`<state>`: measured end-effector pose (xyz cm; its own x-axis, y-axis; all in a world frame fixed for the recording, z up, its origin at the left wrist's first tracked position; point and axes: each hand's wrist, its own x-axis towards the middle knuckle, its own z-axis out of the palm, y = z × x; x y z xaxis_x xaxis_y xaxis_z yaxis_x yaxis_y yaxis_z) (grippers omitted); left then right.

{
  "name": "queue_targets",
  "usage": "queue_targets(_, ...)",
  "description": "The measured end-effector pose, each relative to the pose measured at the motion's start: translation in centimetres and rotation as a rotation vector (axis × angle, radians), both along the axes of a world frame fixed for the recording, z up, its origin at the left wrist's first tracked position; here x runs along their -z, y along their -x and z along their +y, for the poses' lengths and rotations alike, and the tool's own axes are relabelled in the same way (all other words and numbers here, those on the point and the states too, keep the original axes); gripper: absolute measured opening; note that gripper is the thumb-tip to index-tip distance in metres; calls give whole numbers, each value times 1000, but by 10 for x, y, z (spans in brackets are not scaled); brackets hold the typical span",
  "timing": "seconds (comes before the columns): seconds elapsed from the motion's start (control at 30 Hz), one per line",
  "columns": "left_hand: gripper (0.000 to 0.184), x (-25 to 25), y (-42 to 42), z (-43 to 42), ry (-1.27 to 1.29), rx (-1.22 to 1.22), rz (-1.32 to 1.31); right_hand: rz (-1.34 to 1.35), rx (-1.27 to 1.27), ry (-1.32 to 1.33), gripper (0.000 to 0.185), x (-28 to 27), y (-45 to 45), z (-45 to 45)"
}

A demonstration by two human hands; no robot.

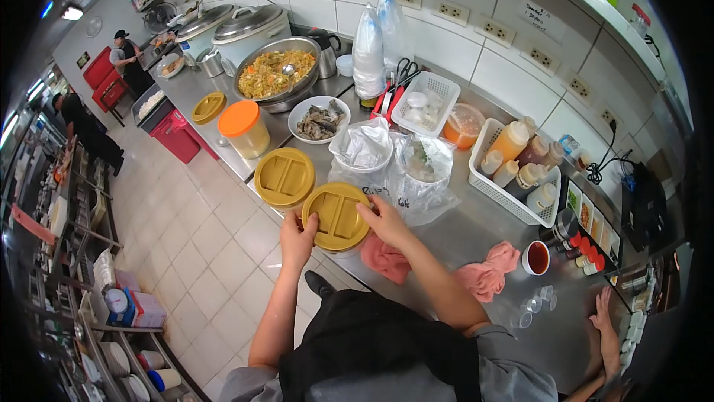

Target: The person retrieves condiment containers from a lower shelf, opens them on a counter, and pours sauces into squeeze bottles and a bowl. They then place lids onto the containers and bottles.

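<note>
Both of my hands are on a container with a round yellow lid (335, 216) at the counter's front edge. My left hand (297, 237) grips the lid's left rim, thumb on top. On the right rim rests my right hand (385, 222), its fingers curled at the edge. A second yellow-lidded container (285, 177) stands just behind and to the left. A pink cloth (384, 259) lies beneath my right wrist. Behind the lid are a bag-lined tub (362, 146) and another lined tub (422, 159).
A bowl of dark food (318, 119), an orange-lidded jar (244, 129) and a large pan of noodles (277, 73) stand at left. At right are a bottle basket (518, 171), a red sauce bowl (535, 258) and another person's hand (603, 311). Two people stand far left.
</note>
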<state>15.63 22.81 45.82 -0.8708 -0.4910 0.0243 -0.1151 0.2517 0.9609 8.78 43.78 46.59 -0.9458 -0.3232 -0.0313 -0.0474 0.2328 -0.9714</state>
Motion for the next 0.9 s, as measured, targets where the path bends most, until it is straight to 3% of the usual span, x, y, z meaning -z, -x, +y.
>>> queue_targets(0.27, 26, 26, 7, -8, 169, 28, 34, 68, 13, -118, 45, 8, 6, 3)
queue_targets(0.37, 32, -14, -6, 2, -82, 83, -68, 94, 70, -67, 43, 14, 2, 10)
queue_targets(0.47, 37, 5, -11, -20, -391, -48, 11, 81, 122, -87, 42, 15, 0, 27)
queue_targets(0.53, 45, 29, -4, -45, -205, -293, 97, 71, 148, -107, 43, 16, -3, 34)
queue_targets(0.6, 55, 36, 10, -78, -83, -374, 139, 83, 167, -100, 46, 17, -4, 39)
queue_targets(0.7, 60, 44, 46, -127, 185, -375, 71, -3, 186, -39, 48, 13, -8, 34)
queue_targets(0.8, 67, -22, 47, -114, -162, -75, -212, 91, 251, 5, 47, 24, -4, 27)
queue_targets(0.9, 75, -13, 62, -111, -175, -13, -182, 138, 278, -14, 40, 23, 1, 25)
